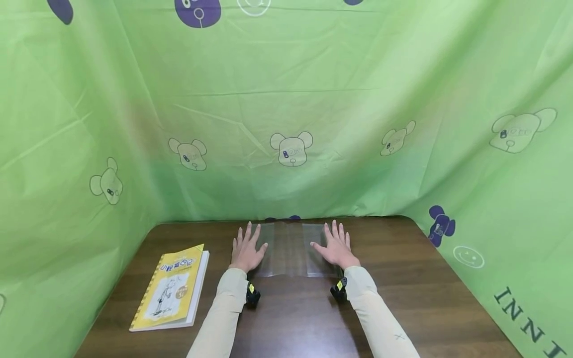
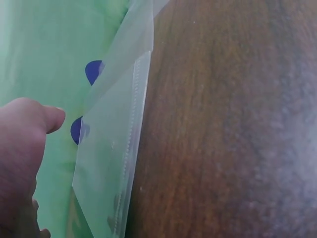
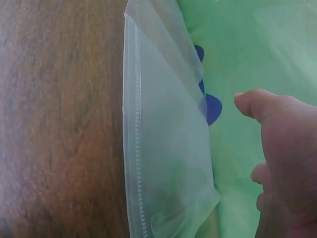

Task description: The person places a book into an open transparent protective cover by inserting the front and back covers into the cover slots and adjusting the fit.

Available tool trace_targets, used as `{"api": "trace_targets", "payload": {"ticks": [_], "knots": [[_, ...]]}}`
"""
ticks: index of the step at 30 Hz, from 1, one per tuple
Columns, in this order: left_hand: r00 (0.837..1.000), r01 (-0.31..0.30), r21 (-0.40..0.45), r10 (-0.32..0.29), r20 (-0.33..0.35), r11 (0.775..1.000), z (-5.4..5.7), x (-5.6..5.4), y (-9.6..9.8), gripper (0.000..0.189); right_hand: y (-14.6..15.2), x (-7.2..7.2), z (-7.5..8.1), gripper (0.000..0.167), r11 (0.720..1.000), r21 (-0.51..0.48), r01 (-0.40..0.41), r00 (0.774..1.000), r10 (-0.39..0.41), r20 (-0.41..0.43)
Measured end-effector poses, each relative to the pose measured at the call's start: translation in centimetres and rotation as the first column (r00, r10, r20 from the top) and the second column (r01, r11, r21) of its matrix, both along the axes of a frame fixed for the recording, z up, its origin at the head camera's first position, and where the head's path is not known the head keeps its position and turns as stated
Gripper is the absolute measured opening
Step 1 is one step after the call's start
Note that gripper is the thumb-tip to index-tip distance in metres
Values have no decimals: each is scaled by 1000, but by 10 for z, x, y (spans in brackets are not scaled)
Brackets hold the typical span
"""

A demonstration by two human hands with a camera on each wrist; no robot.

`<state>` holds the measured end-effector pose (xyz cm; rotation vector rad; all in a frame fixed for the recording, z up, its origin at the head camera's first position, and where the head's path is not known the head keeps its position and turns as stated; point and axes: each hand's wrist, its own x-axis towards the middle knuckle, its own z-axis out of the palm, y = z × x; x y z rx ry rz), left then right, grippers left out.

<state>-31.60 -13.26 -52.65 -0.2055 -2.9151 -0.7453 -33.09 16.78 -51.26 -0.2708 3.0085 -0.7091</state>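
A clear plastic book cover (image 1: 290, 251) lies spread open near the table's back edge, with a flap at each end. Over its left end is my left hand (image 1: 245, 252), palm down with fingers spread. My right hand (image 1: 337, 247) lies likewise over the right end, thumb pointing inward. In the left wrist view, a ridged seam runs along the cover's near edge (image 2: 111, 144), and the thumb (image 2: 53, 119) is extended. The right wrist view shows the other flap (image 3: 171, 119) slightly raised. How firmly either palm touches the plastic cannot be made out.
A yellow paperback book (image 1: 172, 288) with a cartoon figure on its front lies on the left of the dark wooden table (image 1: 429, 298). Its cover stands slightly lifted. Green printed cloth (image 1: 291, 74) hangs round the back and sides.
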Motion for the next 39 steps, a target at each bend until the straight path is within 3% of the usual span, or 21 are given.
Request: {"api": "trace_targets", "payload": {"ticks": [5, 9, 12, 15, 17, 18, 22, 25, 27, 29, 31, 36, 39], "knots": [[1000, 19, 0, -19, 15, 1000, 0, -1, 2, 68, 4, 2, -2, 92, 1000, -2, 9, 1000, -9, -2], [997, 62, 70, -64, 32, 996, 7, -2, 4, 66, 5, 3, -1, 93, 1000, -19, 10, 1000, -10, 4], [989, 128, 211, -140, 42, 969, 19, 1, 4, 64, 2, 3, 0, 92, 998, -56, 20, 1000, -19, 13], [981, 176, 319, -194, 25, 931, 33, 5, 0, 64, -6, 6, 4, 85, 982, -178, 65, 998, -62, 23], [980, 191, 351, -201, -8, 917, 44, 10, -5, 64, -14, 10, 10, 77, 943, -313, 109, 994, -103, 36], [980, 197, 355, -198, -36, 914, 48, 12, -8, 64, -19, 12, 14, 73, 911, -393, 125, 992, -118, 42], [978, 199, 359, -159, -137, 912, 61, 24, -32, 58, -47, 23, 30, 57, 746, -653, 129, 990, -131, 47], [971, 187, 341, -122, -204, 921, 63, 34, -57, 50, -74, 34, 35, 51, 606, -791, 79, 997, -43, 67], [968, 161, 326, -85, -235, 931, 61, 42, -80, 46, -97, 43, 34, 49, 518, -853, 56, 993, 57, 100], [968, 127, 316, -48, -245, 940, 58, 51, -103, 42, -121, 51, 31, 49, 455, -889, 45, 977, 165, 135], [973, 83, 315, -8, -232, 946, 53, 58, -126, 38, -145, 58, 28, 50, 437, -899, 39, 958, 238, 157], [978, -78, 295, 130, -164, 952, 37, 79, -180, 36, -195, 79, 20, 46, 449, -893, 31, 931, 311, 188], [964, -187, 279, 231, -133, 942, 27, 93, -205, 38, -220, 92, 17, 43, 448, -894, 22, 924, 333, 190]]}}
